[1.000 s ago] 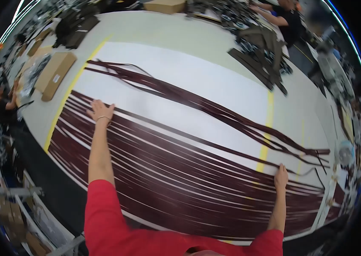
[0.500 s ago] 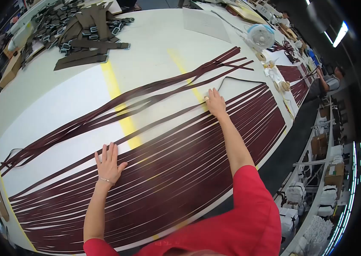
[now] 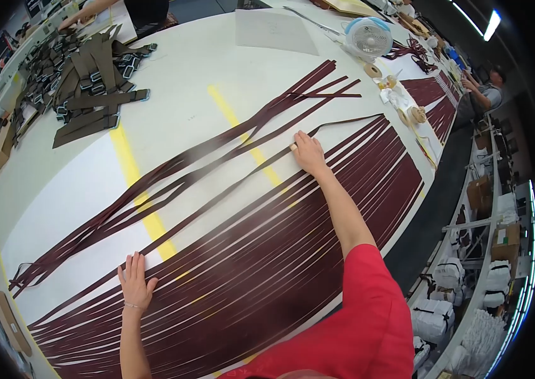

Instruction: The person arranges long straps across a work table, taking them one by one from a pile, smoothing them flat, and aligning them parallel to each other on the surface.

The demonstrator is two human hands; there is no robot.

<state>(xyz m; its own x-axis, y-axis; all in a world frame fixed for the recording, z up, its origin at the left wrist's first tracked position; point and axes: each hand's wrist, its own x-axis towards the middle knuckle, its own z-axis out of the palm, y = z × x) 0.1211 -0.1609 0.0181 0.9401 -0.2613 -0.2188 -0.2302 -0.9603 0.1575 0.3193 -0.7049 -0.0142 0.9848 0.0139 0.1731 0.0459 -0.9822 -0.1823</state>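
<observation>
Long dark maroon strips (image 3: 236, 271) lie side by side across the pale table (image 3: 185, 57). Flat on one separate strip (image 3: 199, 216), near the yellow line, rests my left hand (image 3: 135, 282), fingers spread, a bracelet on its wrist. My right hand (image 3: 308, 153) touches the same strip farther right; its fingers are bent and close together, with a ring or band on one finger. From there the strip runs on to the right, curving toward the ends of the others. Beyond it lies a loose bundle of maroon strips (image 3: 182, 158).
Brown straps with metal buckles (image 3: 93, 76) are heaped at the upper left. A clear sheet (image 3: 273, 31), a small fan (image 3: 368, 38) and tape rolls (image 3: 417, 114) sit toward the back right. A seated person (image 3: 485, 95) is at the right; another person's arm shows at top left.
The view has swung right since the first frame. In the last half second my left hand shifted down and left in view, and the separate strip's right end has straightened toward the other ends.
</observation>
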